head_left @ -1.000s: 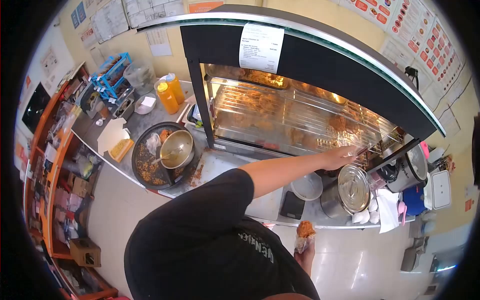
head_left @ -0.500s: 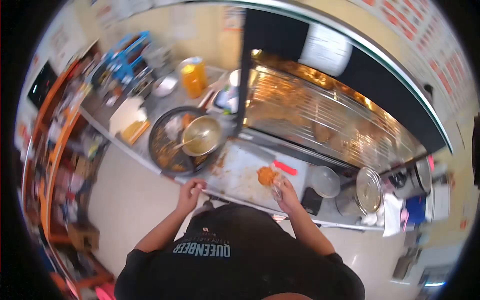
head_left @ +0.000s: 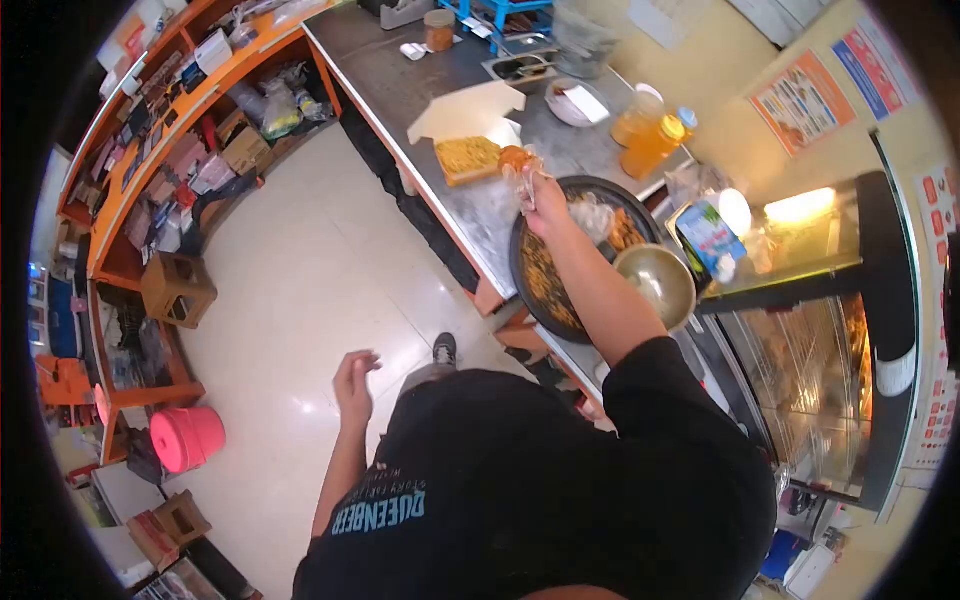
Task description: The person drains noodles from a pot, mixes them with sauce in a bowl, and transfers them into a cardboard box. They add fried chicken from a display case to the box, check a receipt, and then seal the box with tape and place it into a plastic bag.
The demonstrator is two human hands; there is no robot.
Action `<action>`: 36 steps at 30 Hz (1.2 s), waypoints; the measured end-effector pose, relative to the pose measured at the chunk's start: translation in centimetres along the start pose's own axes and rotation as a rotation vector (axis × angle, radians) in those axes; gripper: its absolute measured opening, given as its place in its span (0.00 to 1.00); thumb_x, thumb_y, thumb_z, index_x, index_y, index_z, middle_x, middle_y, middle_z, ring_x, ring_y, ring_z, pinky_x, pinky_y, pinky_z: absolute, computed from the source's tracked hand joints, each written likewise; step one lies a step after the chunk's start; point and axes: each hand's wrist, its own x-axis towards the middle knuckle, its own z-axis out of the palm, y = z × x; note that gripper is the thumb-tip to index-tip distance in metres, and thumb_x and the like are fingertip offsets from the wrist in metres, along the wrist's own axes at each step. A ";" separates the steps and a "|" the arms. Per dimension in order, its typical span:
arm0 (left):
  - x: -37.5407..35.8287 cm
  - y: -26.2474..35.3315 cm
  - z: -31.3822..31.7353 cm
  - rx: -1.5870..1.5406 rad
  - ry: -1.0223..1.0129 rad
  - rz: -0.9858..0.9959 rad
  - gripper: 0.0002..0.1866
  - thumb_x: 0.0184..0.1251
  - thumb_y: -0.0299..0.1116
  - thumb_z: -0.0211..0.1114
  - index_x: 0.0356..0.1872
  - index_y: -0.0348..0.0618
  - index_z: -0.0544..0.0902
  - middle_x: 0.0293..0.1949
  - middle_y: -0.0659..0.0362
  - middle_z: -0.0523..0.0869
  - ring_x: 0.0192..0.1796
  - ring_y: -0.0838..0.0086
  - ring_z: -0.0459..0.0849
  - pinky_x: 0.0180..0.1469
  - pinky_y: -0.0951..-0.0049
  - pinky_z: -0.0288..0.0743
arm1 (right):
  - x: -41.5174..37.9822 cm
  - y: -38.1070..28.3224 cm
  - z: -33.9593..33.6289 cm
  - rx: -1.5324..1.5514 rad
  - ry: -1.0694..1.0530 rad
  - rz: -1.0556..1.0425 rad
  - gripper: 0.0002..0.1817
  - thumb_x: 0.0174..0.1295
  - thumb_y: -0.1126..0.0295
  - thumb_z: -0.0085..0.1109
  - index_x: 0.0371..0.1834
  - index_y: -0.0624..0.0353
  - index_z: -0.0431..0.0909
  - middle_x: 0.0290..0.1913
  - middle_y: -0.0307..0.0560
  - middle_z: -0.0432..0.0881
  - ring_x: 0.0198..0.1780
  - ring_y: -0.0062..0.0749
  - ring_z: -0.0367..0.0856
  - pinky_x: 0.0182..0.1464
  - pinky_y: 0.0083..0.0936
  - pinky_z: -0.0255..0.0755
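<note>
My right hand (head_left: 543,206) reaches out over the counter with its fingers closed, clear plastic about the fingertips, gripping a piece of fried chicken (head_left: 517,158). The chicken is orange-brown and overlaps the right edge of an open takeaway box (head_left: 465,112), whose white lid stands back. Yellow grainy food (head_left: 467,155) fills that box. Under my right forearm lies a big round black pan (head_left: 540,285) of brown bits, with a metal bowl (head_left: 655,285) at its right side. My left hand (head_left: 354,385) hangs over the floor, fingers loosely apart and holding nothing.
Behind the box stand a white bowl (head_left: 577,103), yellow sauce bottles (head_left: 655,145) and a blue rack (head_left: 510,15). A glass warming cabinet (head_left: 810,370) borders the right. Orange shelving (head_left: 110,230) and a pink bucket (head_left: 187,440) are across the floor at left.
My view has turned left, away from the cutting board. My right hand has carried the fried chicken across the pan to the takeaway box. My left hand has moved away from the counter edge.
</note>
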 end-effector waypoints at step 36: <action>11.9 4.8 25.1 0.340 -1.206 0.175 0.10 0.77 0.33 0.61 0.44 0.34 0.82 0.32 0.56 0.86 0.36 0.74 0.86 0.43 0.73 0.78 | -51.6 -29.9 -32.2 -0.962 1.266 -1.100 0.26 0.67 0.66 0.66 0.65 0.65 0.73 0.56 0.54 0.84 0.60 0.35 0.81 0.61 0.35 0.75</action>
